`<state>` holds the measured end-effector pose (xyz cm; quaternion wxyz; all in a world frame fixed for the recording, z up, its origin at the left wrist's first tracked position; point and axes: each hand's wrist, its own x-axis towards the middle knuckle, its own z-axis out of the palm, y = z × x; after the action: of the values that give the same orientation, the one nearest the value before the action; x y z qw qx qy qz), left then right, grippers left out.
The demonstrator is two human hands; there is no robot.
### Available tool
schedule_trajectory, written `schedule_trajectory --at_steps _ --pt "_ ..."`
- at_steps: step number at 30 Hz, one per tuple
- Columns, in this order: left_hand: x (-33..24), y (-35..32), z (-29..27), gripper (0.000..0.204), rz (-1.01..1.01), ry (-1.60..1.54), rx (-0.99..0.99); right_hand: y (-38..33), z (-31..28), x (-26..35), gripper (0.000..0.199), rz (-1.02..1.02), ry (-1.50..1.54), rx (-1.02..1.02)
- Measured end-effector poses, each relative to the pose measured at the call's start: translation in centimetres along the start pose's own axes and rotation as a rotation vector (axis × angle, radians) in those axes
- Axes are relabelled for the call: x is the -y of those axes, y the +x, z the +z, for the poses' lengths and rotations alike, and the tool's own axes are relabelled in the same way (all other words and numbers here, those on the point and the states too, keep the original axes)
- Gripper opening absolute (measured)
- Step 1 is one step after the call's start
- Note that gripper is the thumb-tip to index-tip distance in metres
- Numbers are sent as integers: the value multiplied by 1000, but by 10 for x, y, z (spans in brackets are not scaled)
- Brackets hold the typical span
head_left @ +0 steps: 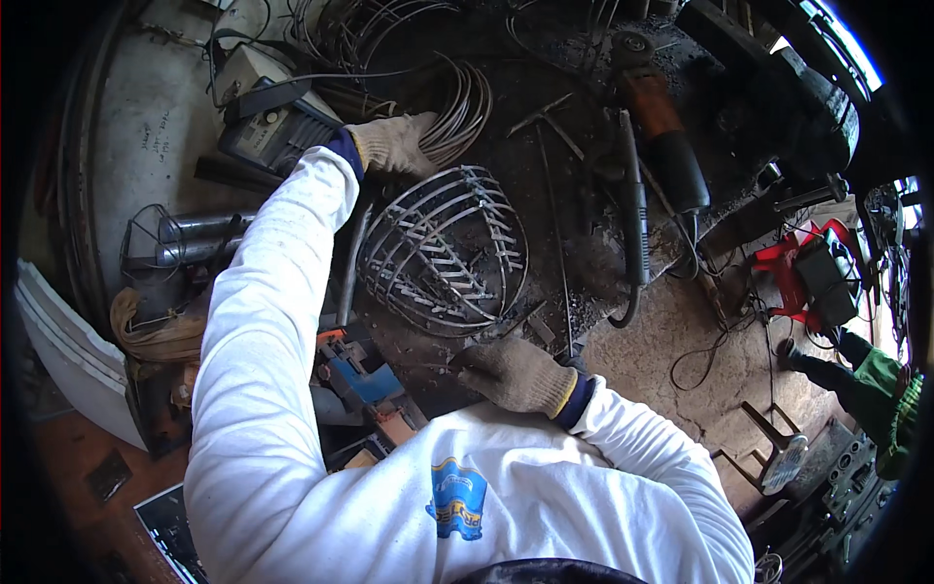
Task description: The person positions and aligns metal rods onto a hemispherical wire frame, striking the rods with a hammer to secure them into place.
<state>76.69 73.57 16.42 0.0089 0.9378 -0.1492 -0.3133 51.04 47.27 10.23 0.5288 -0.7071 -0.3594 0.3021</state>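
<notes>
A dome-shaped wire cage (443, 248) of bent rings and welded cross bars lies on the dark, gritty workbench (584, 214). My left hand (394, 144), in a beige work glove, reaches far forward to a bundle of loose wire rings (462, 107) just behind the cage. Its fingers are against the rings, and I cannot tell whether they grip them. My right hand (516, 375), also gloved, rests curled on the bench's near edge, just in front of the cage. Nothing shows in it.
An orange and black angle grinder (666, 136) and thin steel rods (559, 224) lie right of the cage. A grey welding unit (272, 127) sits by my left wrist, a blue and orange tool (365, 375) below it. On the floor are a red machine (808, 273), a stool (778, 453) and another person's green sleeve (871, 384).
</notes>
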Motion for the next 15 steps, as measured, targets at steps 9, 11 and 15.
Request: schedule_trajectory --at_steps 9,11,15 --pt "-13 5 26 88 -92 126 -102 -1 5 -7 29 -35 -5 -19" --pt "13 9 33 89 64 142 -256 0 3 -6 29 -47 13 -18" --pt "-3 -15 -15 33 123 -187 -507 -2 2 -4 29 -48 14 -28"
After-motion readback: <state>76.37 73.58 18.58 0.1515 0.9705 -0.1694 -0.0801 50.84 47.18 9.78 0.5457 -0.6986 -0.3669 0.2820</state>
